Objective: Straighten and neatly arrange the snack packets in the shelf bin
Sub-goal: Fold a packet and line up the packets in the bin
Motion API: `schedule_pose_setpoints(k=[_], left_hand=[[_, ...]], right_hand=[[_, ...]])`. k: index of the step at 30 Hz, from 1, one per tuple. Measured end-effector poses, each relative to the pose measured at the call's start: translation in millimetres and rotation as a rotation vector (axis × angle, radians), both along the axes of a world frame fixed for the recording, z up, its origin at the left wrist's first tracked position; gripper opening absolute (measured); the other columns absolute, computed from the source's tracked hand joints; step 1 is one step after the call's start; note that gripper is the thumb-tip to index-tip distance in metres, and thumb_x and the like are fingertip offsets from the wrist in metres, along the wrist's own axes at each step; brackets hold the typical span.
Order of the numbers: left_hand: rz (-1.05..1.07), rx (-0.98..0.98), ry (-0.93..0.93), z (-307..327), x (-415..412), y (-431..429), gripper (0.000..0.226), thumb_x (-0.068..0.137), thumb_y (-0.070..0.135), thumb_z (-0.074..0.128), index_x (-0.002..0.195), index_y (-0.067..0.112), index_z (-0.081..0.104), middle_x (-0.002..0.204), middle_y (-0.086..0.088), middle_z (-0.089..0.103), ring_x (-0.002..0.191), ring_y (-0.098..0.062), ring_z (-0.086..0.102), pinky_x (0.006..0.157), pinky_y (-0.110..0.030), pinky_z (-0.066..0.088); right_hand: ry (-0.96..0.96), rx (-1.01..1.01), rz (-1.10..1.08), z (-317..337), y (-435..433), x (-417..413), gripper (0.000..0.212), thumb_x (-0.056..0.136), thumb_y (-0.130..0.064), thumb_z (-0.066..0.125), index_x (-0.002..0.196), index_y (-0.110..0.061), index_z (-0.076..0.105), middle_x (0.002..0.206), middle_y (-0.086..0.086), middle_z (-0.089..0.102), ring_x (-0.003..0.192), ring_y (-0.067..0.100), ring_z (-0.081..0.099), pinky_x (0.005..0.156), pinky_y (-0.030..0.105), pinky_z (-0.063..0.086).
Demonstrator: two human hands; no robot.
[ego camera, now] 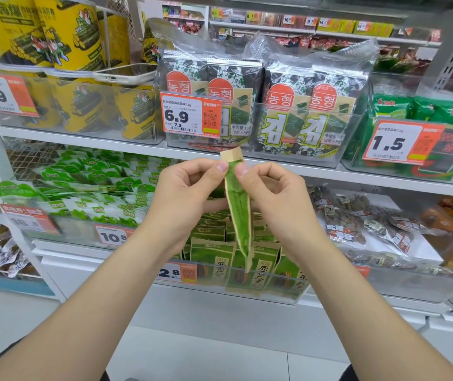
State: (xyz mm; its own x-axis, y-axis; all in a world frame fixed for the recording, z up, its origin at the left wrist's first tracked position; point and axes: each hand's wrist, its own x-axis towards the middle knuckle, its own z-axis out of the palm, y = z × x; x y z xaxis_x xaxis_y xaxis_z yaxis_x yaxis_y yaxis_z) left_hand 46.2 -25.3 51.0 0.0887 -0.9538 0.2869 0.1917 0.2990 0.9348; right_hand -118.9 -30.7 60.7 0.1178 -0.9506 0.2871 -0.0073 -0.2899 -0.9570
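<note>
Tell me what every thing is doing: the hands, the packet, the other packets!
left hand, pinches the green packet near its top.
right hand, pinches the same packet opposite.
green packet, upright, edge-on, held above the bin.
other packets, standing in the bin, some tilted.
phone, lying flat on yellow tubs.

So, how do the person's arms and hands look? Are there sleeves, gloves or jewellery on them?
The left forearm and the right forearm are bare down to the picture's lower edge; no sleeves show. The left hand and the right hand wear no gloves. No ring, watch or bracelet is visible on the fingers or wrists. The thumbnails are short and unpainted.
</note>
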Motion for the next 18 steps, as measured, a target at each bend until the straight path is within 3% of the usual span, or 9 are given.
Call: schedule_pose_setpoints(k=[2,4,6,9,11,13,15,18], left_hand=[[0.013,0.011,0.046,2.2,1.2,0.1,0.016,0.105,0.016,0.063,0.099,0.005,0.074,0.100,-0.013,0.080,0.094,-0.021,0.075,0.071,-0.040,0.064],[0.060,0.019,0.092,3.2,1.9,-1.1,0.019,0.106,0.017,0.061,0.099,0.002,0.071,0.102,-0.018,0.079,0.095,-0.025,0.076,0.073,-0.045,0.065],[0.107,0.012,0.141,3.4,2.3,-2.5,0.020,0.108,0.016,0.060,0.096,0.003,0.068,0.104,-0.023,0.077,0.097,-0.030,0.076,0.078,-0.052,0.066],[0.111,-0.037,0.127,4.0,0.2,-1.7,0.013,0.108,0.016,0.059,0.103,0.008,0.068,0.112,-0.023,0.075,0.104,-0.033,0.075,0.084,-0.053,0.065],[0.046,-0.060,0.050,5.0,-2.4,1.8,0.007,0.106,0.020,0.063,0.108,0.014,0.065,0.112,-0.014,0.074,0.104,-0.024,0.073,0.080,-0.042,0.064],[-0.036,-0.035,-0.041,3.1,-3.9,3.8,0.021,0.099,0.030,0.074,0.112,0.018,0.063,0.121,-0.014,0.070,0.106,-0.016,0.070,0.081,-0.036,0.061],[-0.122,0.026,-0.111,-0.1,-2.3,4.0,0.046,0.087,0.041,0.082,0.118,0.018,0.058,0.131,-0.012,0.068,0.112,-0.018,0.070,0.087,-0.041,0.061],[-0.249,0.070,-0.157,-1.7,4.4,4.3,0.058,0.085,0.033,0.085,0.128,0.018,0.049,0.133,-0.010,0.071,0.121,-0.037,0.069,0.097,-0.057,0.059]], right_hand=[[0.141,-0.049,0.012,0.8,-0.5,-6.5,0.036,0.083,-0.034,0.091,0.100,-0.013,0.067,0.101,0.006,0.080,0.080,0.029,0.077,0.079,0.047,0.064],[0.321,-0.080,-0.004,1.6,-0.9,-14.3,0.039,0.075,-0.038,0.094,0.101,-0.027,0.067,0.108,-0.002,0.077,0.081,0.024,0.079,0.078,0.049,0.066],[0.397,-0.101,-0.006,-0.2,-1.4,-18.7,0.038,0.075,-0.039,0.093,0.100,-0.031,0.066,0.108,-0.005,0.076,0.080,0.020,0.079,0.073,0.050,0.066],[0.333,-0.164,-0.029,-6.3,-4.3,-15.3,0.033,0.078,-0.046,0.087,0.092,-0.027,0.064,0.098,-0.002,0.078,0.083,0.023,0.078,0.074,0.051,0.065],[0.286,-0.221,-0.078,-8.9,-5.5,-9.8,0.032,0.084,-0.049,0.082,0.085,-0.023,0.063,0.087,0.001,0.077,0.079,0.024,0.076,0.074,0.052,0.063],[0.245,-0.265,-0.100,-9.3,-5.2,-5.6,0.033,0.094,-0.046,0.077,0.083,-0.018,0.063,0.075,0.002,0.074,0.064,0.018,0.071,0.061,0.045,0.059],[0.246,-0.307,-0.117,-8.8,-3.7,-4.3,0.032,0.101,-0.041,0.069,0.085,-0.015,0.065,0.069,0.004,0.069,0.054,0.011,0.064,0.053,0.037,0.052],[0.317,-0.366,-0.123,-10.1,-4.4,-5.8,0.032,0.105,-0.046,0.060,0.086,-0.023,0.070,0.068,0.003,0.068,0.059,0.022,0.061,0.056,0.043,0.051]])
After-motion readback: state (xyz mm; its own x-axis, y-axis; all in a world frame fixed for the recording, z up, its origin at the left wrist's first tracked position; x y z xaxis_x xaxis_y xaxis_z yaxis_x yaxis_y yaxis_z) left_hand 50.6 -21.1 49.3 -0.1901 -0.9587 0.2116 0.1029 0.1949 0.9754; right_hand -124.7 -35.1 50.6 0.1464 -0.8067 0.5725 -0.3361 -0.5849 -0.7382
